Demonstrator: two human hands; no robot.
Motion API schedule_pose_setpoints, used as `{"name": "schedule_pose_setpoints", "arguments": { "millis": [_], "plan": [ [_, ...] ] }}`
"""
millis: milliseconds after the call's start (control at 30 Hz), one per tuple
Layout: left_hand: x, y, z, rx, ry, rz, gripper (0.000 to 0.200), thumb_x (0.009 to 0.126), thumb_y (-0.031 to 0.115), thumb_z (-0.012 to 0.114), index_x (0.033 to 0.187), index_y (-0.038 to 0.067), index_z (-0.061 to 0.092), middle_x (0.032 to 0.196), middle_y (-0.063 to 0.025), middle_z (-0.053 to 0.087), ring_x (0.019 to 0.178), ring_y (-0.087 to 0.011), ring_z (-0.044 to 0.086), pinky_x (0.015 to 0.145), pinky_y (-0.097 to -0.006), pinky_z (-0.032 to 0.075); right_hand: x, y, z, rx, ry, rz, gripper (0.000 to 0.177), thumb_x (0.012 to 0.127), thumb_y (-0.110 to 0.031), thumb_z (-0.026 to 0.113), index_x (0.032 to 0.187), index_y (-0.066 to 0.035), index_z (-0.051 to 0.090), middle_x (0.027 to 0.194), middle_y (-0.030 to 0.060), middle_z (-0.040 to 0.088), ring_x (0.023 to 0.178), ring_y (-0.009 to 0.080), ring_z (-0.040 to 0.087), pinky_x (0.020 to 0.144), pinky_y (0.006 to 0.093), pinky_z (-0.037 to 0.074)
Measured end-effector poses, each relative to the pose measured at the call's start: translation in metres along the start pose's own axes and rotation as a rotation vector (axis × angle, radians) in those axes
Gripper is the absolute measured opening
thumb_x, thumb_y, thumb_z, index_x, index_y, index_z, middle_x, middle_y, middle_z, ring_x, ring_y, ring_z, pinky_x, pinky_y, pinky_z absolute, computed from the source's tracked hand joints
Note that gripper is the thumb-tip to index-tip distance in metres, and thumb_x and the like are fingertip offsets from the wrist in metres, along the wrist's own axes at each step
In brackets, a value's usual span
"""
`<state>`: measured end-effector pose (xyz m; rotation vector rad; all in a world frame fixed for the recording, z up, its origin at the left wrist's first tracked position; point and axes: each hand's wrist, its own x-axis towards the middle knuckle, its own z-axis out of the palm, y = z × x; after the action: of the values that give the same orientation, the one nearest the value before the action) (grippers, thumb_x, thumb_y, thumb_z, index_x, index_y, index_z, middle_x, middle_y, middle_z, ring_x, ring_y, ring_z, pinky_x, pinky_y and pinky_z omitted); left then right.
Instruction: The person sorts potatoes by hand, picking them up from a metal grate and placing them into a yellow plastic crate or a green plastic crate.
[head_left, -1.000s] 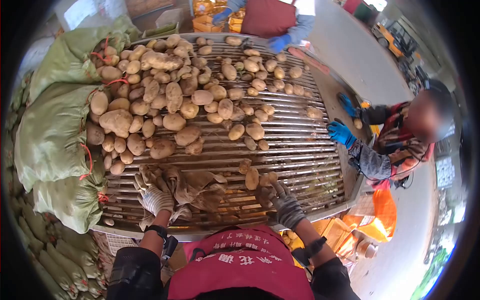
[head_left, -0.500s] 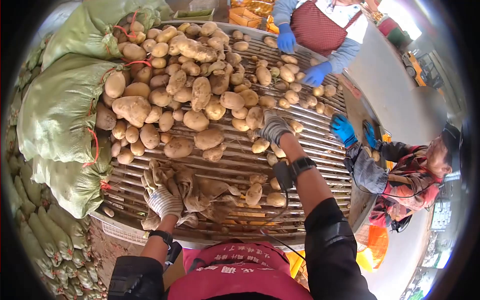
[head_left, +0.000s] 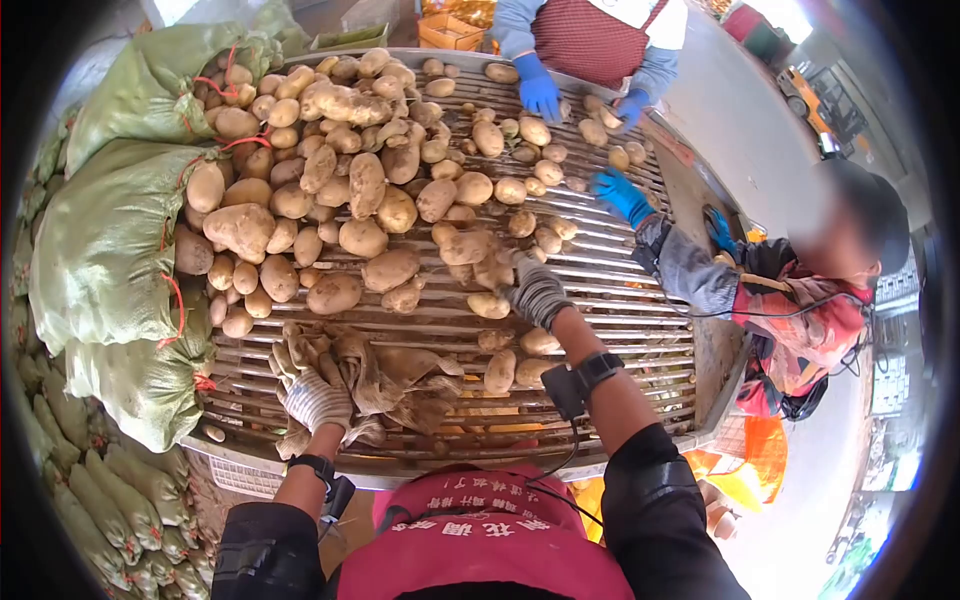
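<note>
A brown crumpled cloth [head_left: 405, 385] lies on the slatted metal table, and my left hand [head_left: 315, 398], in a striped glove, rests against its left side with fingers stretched out. My right hand [head_left: 540, 292], gloved alike, has its fingers curled on a brown potato [head_left: 494, 270] at the right edge of the heap. Its fingertips are partly hidden and blurred. Just below that hand are a few loose potatoes [head_left: 500, 371]. The large potato heap [head_left: 340, 190] spreads across the upper left of the slats.
Green sacks [head_left: 105, 240] with red ties lean at the left, potatoes spilling from their mouths. More filled sacks [head_left: 95, 490] are stacked below. Across the table a co-worker's blue gloves [head_left: 540, 92] touch potatoes; another co-worker's blue glove [head_left: 622, 196] reaches in from the right.
My right hand has drawn toward me, and potatoes beside it have shifted down and left. My left hand stays at the cloth. The view has swung slightly; the co-workers' hands have moved.
</note>
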<state>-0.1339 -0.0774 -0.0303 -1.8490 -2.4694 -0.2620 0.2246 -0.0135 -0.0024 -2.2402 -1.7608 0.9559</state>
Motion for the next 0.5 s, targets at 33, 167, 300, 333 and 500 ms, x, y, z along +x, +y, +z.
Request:
{"name": "schedule_pose_setpoints", "arguments": {
  "millis": [33, 167, 300, 333, 500],
  "plan": [
    [-0.001, 0.002, -0.003, -0.015, -0.006, -0.013, 0.067, 0.094, 0.043, 0.044, 0.152, 0.019, 0.022, 0.156, -0.0181, 0.022, 0.144, -0.0358, 0.021, 0.11, -0.0543, 0.023, -0.004, -0.001, 0.006, 0.002, 0.011, 0.006, 0.065, 0.075, -0.034, 0.078, 0.128, -0.008, 0.051, 0.124, 0.0247, 0.055, 0.116, 0.0383, 0.054, 0.098, 0.0439, 0.046],
    [-0.002, 0.002, -0.004, -0.012, 0.029, 0.009, 0.067, 0.094, 0.042, 0.044, 0.152, 0.019, 0.022, 0.154, -0.0181, 0.025, 0.143, -0.0355, 0.023, 0.109, -0.0552, 0.026, 0.005, -0.01, 0.034, 0.236, 0.14, -0.131, 0.071, 0.073, -0.037, 0.08, 0.125, -0.001, 0.048, 0.123, 0.0253, 0.055, 0.114, 0.039, 0.056, 0.096, 0.043, 0.048],
    [-0.001, 0.001, -0.003, -0.01, 0.049, 0.016, 0.068, 0.093, 0.042, 0.045, 0.152, 0.019, 0.022, 0.153, -0.0188, 0.026, 0.143, -0.0362, 0.024, 0.108, -0.0551, 0.026, 0.004, -0.057, 0.036, 0.067, 0.278, 0.108, 0.069, 0.071, -0.037, 0.082, 0.121, -0.001, 0.049, 0.121, 0.0237, 0.056, 0.113, 0.038, 0.057, 0.093, 0.0434, 0.049],
    [-0.001, 0.0, -0.003, -0.007, 0.04, 0.018, 0.068, 0.093, 0.043, 0.045, 0.153, 0.02, 0.02, 0.154, -0.0188, 0.026, 0.143, -0.0361, 0.023, 0.108, -0.055, 0.027, 0.0, -0.063, 0.038, 0.063, 0.27, 0.137, 0.069, 0.072, -0.036, 0.081, 0.121, 0.0, 0.049, 0.12, 0.0241, 0.057, 0.112, 0.0383, 0.058, 0.093, 0.0431, 0.05],
    [-0.002, -0.007, 0.0, -0.015, 0.018, 0.07, 0.065, 0.097, 0.047, 0.04, 0.153, 0.023, 0.02, 0.155, -0.0208, 0.024, 0.144, -0.0353, 0.022, 0.109, -0.0551, 0.026, -0.033, -0.034, 0.059, 0.963, 0.235, 0.042, 0.058, 0.084, -0.028, 0.069, 0.128, 0.001, 0.045, 0.114, 0.019, 0.063, 0.103, 0.0313, 0.064, 0.089, 0.0374, 0.053]
  ]
}}
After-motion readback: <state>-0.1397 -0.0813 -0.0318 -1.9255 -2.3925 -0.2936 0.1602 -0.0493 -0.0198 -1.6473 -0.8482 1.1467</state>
